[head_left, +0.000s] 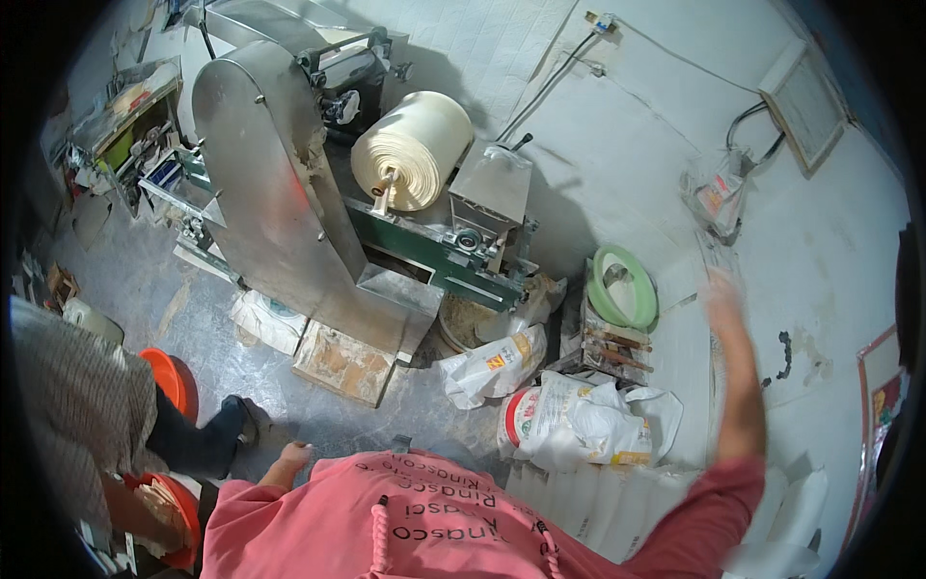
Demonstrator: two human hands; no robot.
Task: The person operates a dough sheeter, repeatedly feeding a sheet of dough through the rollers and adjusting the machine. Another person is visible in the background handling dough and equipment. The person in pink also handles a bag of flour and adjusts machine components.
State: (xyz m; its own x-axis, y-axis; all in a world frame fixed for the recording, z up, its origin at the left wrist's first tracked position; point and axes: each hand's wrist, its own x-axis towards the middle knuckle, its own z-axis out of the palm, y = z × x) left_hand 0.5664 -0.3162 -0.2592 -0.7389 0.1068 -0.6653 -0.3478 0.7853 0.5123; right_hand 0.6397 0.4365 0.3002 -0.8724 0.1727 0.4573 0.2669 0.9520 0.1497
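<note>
My right hand (pixel 718 297), blurred, is raised at the end of a bare forearm beside the white wall. Just above it, a clear plastic bag (pixel 712 198) hangs round a fitting with cables; touching or apart, I cannot tell. My left hand (pixel 294 454) is low beside my body, its fingers curled, with a small pale spot at the tips that I cannot make out. Ahead stands a dough-sheeting machine with a curved metal cover (pixel 256 164). A thick roll of cream-coloured dough sheet (pixel 415 150) rests on its green frame (pixel 410 246).
A light green basin (pixel 622 287) stands on a rack at the right. White sacks (pixel 598 420) and a red-rimmed bucket (pixel 518 417) sit below it. At left, another person's leg and shoe (pixel 239 422) are near orange tubs (pixel 166 381). A flour-covered board (pixel 342 362) lies beneath the machine.
</note>
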